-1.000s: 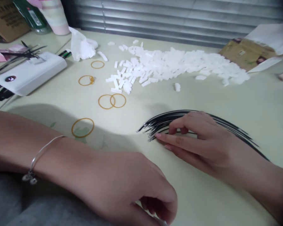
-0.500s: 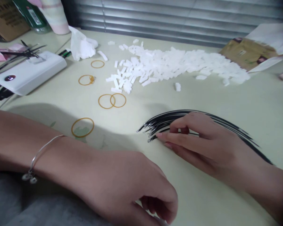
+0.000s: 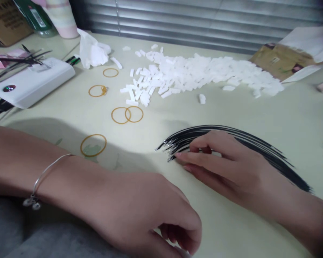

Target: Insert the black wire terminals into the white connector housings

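Pale desk (image 3: 293, 118) holds black wire bundle (image 3: 258, 150) w/ bare metal tips (image 3: 164, 147), white foam-like bits (image 3: 193, 75) behind it, rubber bands (image 3: 120, 107) to its left. R hand (image 3: 226, 161) half open on bundle, grip unclear; L hand (image 3: 161, 218) loosely curled just below it, can't tell if holding anything. Wires look light, thin, springy, prob. slippery: take mid-bundle, not tips.

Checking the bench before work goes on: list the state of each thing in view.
right hand: fingers curled over the wires
left hand: curled, at the table's near side
black wires: fanned in an arc, metal tips bunched
rubber bands: flat, two overlapping
white pieces: heaped, some strayed
tissue: crumpled
blinds: lowered
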A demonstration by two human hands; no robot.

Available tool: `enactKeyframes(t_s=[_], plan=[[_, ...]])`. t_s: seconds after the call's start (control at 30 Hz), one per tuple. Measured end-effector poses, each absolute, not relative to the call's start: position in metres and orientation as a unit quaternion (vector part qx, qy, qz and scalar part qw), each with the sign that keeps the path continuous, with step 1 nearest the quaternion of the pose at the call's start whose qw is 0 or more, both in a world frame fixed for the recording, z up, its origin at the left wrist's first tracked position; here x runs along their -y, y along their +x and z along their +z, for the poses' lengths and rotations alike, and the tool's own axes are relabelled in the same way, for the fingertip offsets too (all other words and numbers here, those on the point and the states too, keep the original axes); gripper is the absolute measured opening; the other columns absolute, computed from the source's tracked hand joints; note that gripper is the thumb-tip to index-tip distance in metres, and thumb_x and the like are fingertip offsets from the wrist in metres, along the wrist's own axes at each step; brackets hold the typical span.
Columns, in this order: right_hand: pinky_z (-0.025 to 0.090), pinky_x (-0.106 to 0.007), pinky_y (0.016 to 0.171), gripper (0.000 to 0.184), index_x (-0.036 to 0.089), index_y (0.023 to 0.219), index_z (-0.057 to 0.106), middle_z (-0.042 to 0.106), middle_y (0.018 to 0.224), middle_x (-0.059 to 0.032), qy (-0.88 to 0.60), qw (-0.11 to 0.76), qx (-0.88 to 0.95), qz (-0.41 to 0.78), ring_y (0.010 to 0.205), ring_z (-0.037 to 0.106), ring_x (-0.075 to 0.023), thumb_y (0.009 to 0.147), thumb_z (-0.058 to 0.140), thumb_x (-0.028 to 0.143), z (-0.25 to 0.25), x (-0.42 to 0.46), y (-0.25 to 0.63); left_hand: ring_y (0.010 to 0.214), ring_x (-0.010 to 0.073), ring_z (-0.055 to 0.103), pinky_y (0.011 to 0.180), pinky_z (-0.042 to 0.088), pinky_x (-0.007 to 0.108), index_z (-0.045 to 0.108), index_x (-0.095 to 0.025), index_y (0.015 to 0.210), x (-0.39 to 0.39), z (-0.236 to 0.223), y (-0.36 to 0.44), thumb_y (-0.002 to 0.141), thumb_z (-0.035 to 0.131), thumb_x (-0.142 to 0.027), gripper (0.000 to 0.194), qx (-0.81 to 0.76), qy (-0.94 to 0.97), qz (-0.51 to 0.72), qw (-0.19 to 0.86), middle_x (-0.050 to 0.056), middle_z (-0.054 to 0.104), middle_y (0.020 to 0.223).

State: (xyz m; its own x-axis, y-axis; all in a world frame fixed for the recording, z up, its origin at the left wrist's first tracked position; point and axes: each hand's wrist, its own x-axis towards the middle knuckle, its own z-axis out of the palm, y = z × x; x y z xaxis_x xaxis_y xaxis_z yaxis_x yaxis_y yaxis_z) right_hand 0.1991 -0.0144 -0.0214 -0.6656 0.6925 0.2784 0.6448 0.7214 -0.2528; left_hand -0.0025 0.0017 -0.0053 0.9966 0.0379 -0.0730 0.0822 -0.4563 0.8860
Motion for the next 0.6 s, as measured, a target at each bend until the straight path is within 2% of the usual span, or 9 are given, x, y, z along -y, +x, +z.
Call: enactKeyframes(t_s=[0.3,0.4,0.5,0.6], plan=[[0.046,-0.03,0.068,0.014,0.018,0.087,0.058,0.055,0.092,-0.0076,-0.382,0.18,0.902,0.089,0.083,0.052,-0.0171,0.087,0.045,0.016,-0.023,0.009,0.189,0.072,0.0106,0.06,0.066,0.045,0.013,0.065,-0.008,0.085,-0.002,-0.002,0.0,0.08,0.058,-0.021,0.015,-0.053,0.855,-0.028,0.516,0.004,0.068,0.079],[0.043,-0.038,0.072,0.017,0.014,0.084,0.057,0.055,0.089,-0.0092,-0.375,0.136,0.916,0.03,0.084,0.051,-0.0211,0.088,0.041,0.013,-0.022,0.012,0.184,0.073,0.0108,0.06,0.066,0.044,0.013,0.065,-0.006,0.086,-0.002,-0.001,0.0,0.08,0.058,-0.022,0.018,-0.052,0.847,-0.034,0.527,0.005,0.067,0.079],[0.041,-0.042,0.067,0.02,0.01,0.081,0.057,0.055,0.084,-0.0129,-0.342,0.086,0.934,-0.055,0.081,0.052,-0.0255,0.086,0.037,0.008,-0.024,0.016,0.18,0.074,0.0115,0.059,0.068,0.045,0.015,0.064,-0.007,0.086,-0.003,-0.002,-0.001,0.081,0.056,-0.022,0.018,-0.07,0.823,-0.033,0.563,0.006,0.066,0.079],[0.042,-0.043,0.067,0.019,0.009,0.082,0.055,0.055,0.086,-0.0155,-0.329,0.094,0.935,-0.096,0.083,0.052,-0.0271,0.084,0.037,0.005,-0.024,0.016,0.181,0.07,0.0124,0.059,0.068,0.047,0.019,0.062,-0.01,0.081,-0.001,-0.006,-0.003,0.077,0.062,-0.023,0.014,-0.111,0.758,-0.016,0.642,0.005,0.064,0.075]])
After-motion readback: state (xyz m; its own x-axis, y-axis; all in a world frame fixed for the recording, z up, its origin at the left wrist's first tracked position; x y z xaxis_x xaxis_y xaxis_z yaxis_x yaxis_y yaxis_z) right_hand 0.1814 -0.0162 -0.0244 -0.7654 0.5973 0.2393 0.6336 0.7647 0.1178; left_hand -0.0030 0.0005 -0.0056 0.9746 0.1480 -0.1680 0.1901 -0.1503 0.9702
